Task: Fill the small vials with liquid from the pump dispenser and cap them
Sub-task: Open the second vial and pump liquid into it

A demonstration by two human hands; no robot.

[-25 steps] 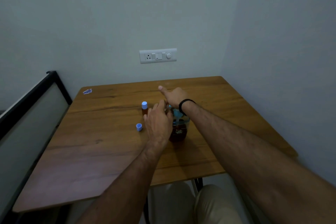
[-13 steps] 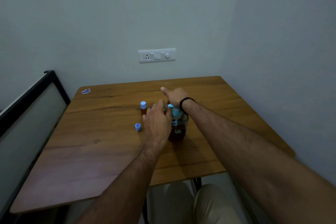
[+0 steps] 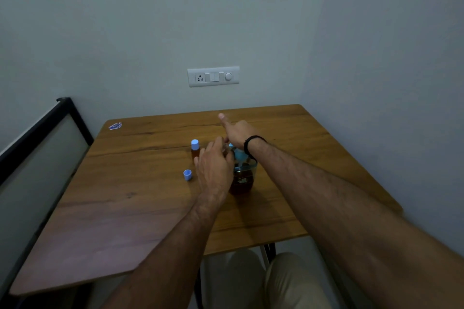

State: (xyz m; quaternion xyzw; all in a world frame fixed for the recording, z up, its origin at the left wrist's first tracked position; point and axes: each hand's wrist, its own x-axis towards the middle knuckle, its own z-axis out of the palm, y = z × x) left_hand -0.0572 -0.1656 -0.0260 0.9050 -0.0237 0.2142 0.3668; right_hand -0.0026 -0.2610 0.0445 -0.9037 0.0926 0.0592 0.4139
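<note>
Head view: little had changed since earlier frames. The left hand (image 3: 215,165) held a vial (image 3: 225,149) at the pump (image 3: 239,154); the right hand (image 3: 238,133) pressed it, forefinger extended. No writing was legible on the dispenser (image 3: 241,180).

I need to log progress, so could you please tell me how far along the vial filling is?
Done: one capped vial of brown liquid stands on the table. In hand: the left hand holds a vial at the pump dispenser, the right hand over the pump. Left: the loose cap.
</note>
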